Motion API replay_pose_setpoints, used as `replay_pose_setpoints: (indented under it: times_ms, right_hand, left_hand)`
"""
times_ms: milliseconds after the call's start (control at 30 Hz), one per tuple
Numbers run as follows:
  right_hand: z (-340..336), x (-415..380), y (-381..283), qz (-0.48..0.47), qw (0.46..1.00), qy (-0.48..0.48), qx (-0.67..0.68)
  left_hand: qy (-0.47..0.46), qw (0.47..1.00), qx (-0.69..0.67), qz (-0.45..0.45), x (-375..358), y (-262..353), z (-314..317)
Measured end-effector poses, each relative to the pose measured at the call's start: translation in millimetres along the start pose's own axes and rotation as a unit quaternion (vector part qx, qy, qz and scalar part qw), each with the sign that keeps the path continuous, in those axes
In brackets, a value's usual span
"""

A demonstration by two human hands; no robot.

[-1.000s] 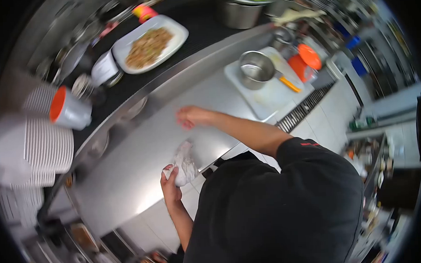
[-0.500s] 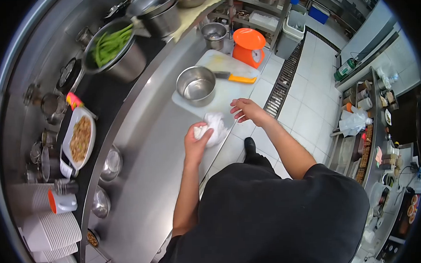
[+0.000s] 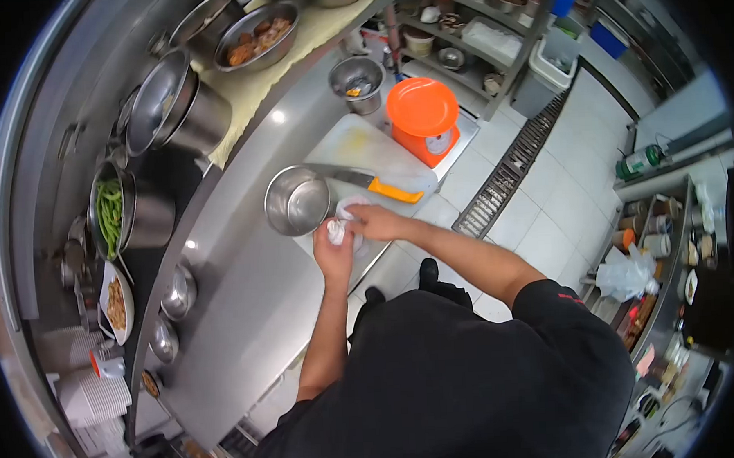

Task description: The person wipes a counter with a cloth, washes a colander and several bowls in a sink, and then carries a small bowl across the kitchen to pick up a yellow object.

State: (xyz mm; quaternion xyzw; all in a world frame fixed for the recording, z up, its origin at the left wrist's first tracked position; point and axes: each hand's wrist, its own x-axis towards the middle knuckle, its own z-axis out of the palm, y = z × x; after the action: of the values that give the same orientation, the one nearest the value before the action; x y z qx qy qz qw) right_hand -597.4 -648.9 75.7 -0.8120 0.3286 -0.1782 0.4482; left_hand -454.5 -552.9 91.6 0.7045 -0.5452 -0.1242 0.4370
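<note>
My left hand [image 3: 335, 251] is closed around a crumpled, thin white plastic bag [image 3: 335, 230], whose contents I cannot make out. Fingers of my right hand [image 3: 377, 223] pinch the same bag from the other side, just over the counter's front edge. Close beyond my hands stands an empty steel pot [image 3: 298, 201], partly on the white cutting board [image 3: 363, 147]. A knife with a yellow handle [image 3: 395, 190] lies on that board, its blade pointing toward the pot.
An orange kitchen scale [image 3: 424, 120] and a steel bowl [image 3: 357, 84] stand behind the board. Along the shelf at left are a pot of green beans [image 3: 111, 211], a white dish of food [image 3: 117, 309] and stacked white containers [image 3: 96, 396]. A floor drain grate [image 3: 508, 170] runs at right.
My right hand has come left and down from open air onto the white bag, meeting my left hand. The view has shifted, showing more of the upper shelf.
</note>
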Motion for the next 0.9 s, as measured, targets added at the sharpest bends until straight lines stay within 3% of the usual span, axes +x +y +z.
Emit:
replay_pose_setpoints:
  times_ms: [100, 167, 233, 333, 433, 467, 500, 567, 600, 700, 733, 800, 867, 900]
  right_hand:
    - [-41, 7, -33, 0.132, 0.960, -0.175, 0.174]
    - [-37, 8, -30, 0.113, 0.952, -0.213, 0.190]
    - [-51, 1, -35, 0.076, 0.962, -0.225, 0.134]
    - [-81, 24, -24, 0.145, 0.940, -0.143, 0.274]
    - [-117, 84, -25, 0.215, 0.849, 0.078, 0.476]
    - [-120, 114, -7, 0.214, 0.810, 0.139, 0.529]
    - [-124, 141, 1, 0.257, 0.770, 0.192, 0.551]
    - [-133, 190, 22, 0.304, 0.709, 0.277, 0.572]
    - [-136, 210, 38, 0.312, 0.692, 0.308, 0.574]
    - [-142, 251, 60, 0.376, 0.610, 0.440, 0.541]
    - [-144, 257, 67, 0.404, 0.574, 0.487, 0.520]
    - [-143, 264, 93, 0.366, 0.590, 0.499, 0.519]
    - [-135, 280, 136, 0.328, 0.625, 0.507, 0.495]
    - [-133, 277, 125, 0.308, 0.633, 0.516, 0.488]
  left_hand:
    - [0.027, 0.985, -0.103, -0.138, -18, -27, -11]
    - [0.038, 0.947, -0.212, -0.237, -45, -36, -36]
    - [0.085, 0.919, -0.201, -0.328, -71, -55, -85]
    - [0.258, 0.834, -0.303, -0.383, -104, -90, -158]
    - [0.323, 0.806, -0.273, -0.413, -120, -140, -201]
    - [0.271, 0.828, -0.189, -0.452, -128, -170, -208]
    - [0.273, 0.860, -0.009, -0.432, -128, -176, -210]
    - [0.259, 0.839, 0.343, -0.334, -114, -183, -198]
    - [0.221, 0.805, 0.414, -0.363, -95, -159, -201]
    - [0.282, 0.842, 0.398, -0.229, -49, -123, -196]
    - [0.285, 0.905, 0.291, -0.122, -39, -135, -190]
    - [0.215, 0.952, 0.037, -0.215, -15, -134, -165]
    - [0.135, 0.941, -0.152, -0.271, 12, -108, -142]
    - [0.098, 0.928, -0.217, -0.285, 27, -87, -136]
